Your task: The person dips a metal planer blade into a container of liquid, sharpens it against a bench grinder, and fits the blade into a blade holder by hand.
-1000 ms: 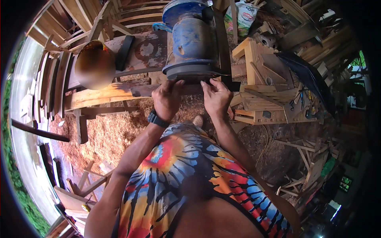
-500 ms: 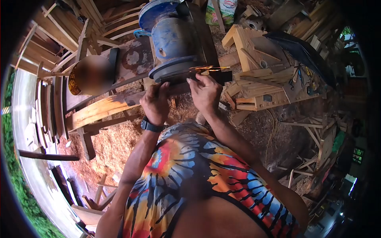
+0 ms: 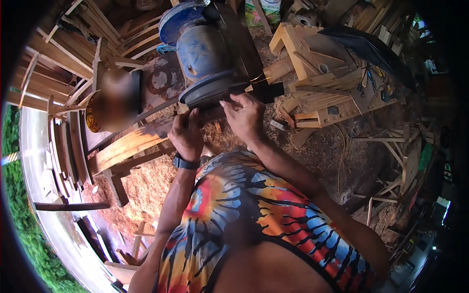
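Note:
A blue bench grinder (image 3: 199, 53), worn and dusty, stands before me. Its dark grinding wheel (image 3: 207, 93) faces my hands. My right hand (image 3: 245, 116) pinches with thumb and fingers at a dark flat strip (image 3: 212, 103) along the wheel's near side. The strip looks like metal, but its exact kind is hard to make out. On the left, my left hand (image 3: 186, 136), with a dark watch on the wrist, is closed with curled fingers near the strip's left end; its grip is partly hidden. A few sparks (image 3: 260, 78) fly off to the right of the wheel.
A wooden bench plank (image 3: 128, 149) runs leftward from the grinder. Cut wood and small tools lie on a wooden stand (image 3: 327, 113) at right. Wood shavings (image 3: 146, 178) cover the floor, and a cord (image 3: 340, 156) trails across it. A patterned rounded object (image 3: 92, 111) sits at left.
The view has tilted slightly, so the grinder appears further left. The spark stream has become shorter and thinner. Both hands stay by the wheel, the left a little lower relative to it.

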The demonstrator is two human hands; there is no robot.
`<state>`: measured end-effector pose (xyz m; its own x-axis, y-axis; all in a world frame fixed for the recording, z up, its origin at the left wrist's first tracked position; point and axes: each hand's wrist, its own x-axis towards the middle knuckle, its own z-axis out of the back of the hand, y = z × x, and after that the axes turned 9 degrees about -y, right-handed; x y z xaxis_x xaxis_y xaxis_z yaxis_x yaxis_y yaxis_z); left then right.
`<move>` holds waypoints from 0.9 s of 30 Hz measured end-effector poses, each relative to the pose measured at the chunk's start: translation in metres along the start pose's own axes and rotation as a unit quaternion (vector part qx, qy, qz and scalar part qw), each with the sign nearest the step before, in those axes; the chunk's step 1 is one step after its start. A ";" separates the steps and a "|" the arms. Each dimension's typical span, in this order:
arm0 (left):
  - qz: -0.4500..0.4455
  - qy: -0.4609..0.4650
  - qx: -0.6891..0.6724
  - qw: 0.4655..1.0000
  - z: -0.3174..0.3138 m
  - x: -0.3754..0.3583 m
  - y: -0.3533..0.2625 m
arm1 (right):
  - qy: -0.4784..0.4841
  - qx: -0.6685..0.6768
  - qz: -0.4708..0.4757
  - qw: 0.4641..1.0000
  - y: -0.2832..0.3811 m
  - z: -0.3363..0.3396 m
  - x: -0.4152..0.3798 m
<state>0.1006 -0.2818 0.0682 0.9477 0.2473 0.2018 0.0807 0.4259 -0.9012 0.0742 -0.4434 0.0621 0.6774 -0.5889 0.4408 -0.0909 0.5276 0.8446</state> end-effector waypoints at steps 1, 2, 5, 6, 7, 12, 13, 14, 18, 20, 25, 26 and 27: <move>-0.003 0.002 -0.004 1.000 0.001 0.000 0.004 | 0.003 0.003 0.004 1.000 -0.001 -0.002 -0.001; -0.006 0.003 -0.007 1.000 0.002 0.001 0.011 | 0.006 0.007 0.007 1.000 -0.002 -0.004 -0.002; -0.008 0.009 -0.016 1.000 0.007 0.001 0.012 | 0.005 0.013 0.020 1.000 0.000 -0.008 -0.004; -0.007 0.010 -0.019 1.000 0.007 0.001 0.012 | 0.004 0.014 0.026 1.000 0.001 -0.008 -0.004; -0.013 0.013 -0.018 1.000 0.008 0.001 0.011 | 0.003 0.010 0.029 1.000 0.002 -0.007 -0.003; -0.028 0.014 -0.026 0.999 0.005 0.002 0.021 | 0.002 -0.006 0.049 0.999 0.001 -0.004 -0.001; -0.024 0.013 -0.025 0.999 0.005 0.002 0.020 | 0.006 -0.005 0.038 0.999 0.001 -0.005 -0.002; -0.020 0.014 -0.023 0.999 0.006 0.002 0.019 | 0.009 -0.003 0.027 1.000 0.001 -0.005 -0.003; -0.020 0.013 -0.016 1.000 0.005 0.002 0.017 | 0.014 0.019 0.008 1.000 -0.004 -0.006 -0.003; -0.026 0.009 -0.013 1.000 0.002 0.001 0.015 | 0.016 0.006 0.002 1.000 -0.003 -0.003 -0.001; -0.010 0.005 -0.022 1.000 -0.007 -0.002 0.007 | 0.011 -0.009 0.012 1.000 -0.007 0.005 0.005; -0.017 0.004 -0.023 1.000 -0.007 -0.003 -0.007 | 0.012 -0.015 0.008 1.000 -0.007 0.007 0.007; -0.024 0.003 -0.024 0.999 -0.007 -0.004 -0.016 | 0.013 -0.020 0.004 1.000 -0.007 0.010 0.008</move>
<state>0.0980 -0.2959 0.0791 0.9443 0.2227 0.2422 0.1397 0.3950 -0.9080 0.0732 -0.4578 0.0625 0.6949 -0.5687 0.4401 -0.0679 0.5574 0.8275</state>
